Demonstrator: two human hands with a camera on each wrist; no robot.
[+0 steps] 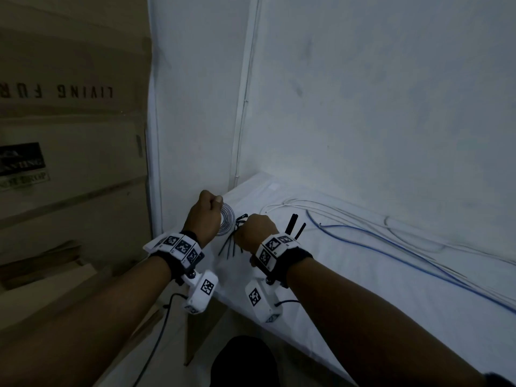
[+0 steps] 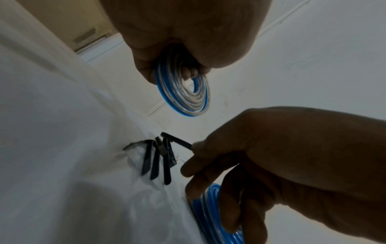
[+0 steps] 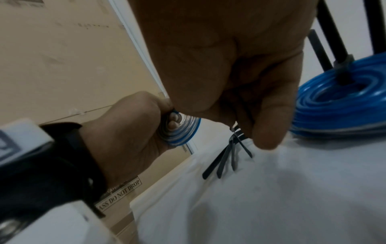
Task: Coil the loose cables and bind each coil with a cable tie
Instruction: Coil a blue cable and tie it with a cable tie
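Observation:
My left hand [image 1: 214, 203] grips a small flat coil of white and blue cable [image 1: 226, 223] and holds it up over the table's far left corner; in the left wrist view the coil [image 2: 185, 97] hangs from my curled fingers. My right hand [image 1: 243, 227] is down at a little pile of black cable ties [image 1: 230, 247] and pinches one tie [image 2: 177, 142] between thumb and forefinger. Several other ties [image 3: 225, 158] lie fanned on the cloth beneath it. A blue coil [image 3: 338, 102] bound with black ties lies right beside my right hand.
The table [image 1: 363, 289] is covered in white cloth and stands in a corner of white walls. Loose blue cable [image 1: 391, 247] and white cable [image 1: 307, 205] trail along its far side. A large cardboard box [image 1: 69, 135] stands to the left of the table.

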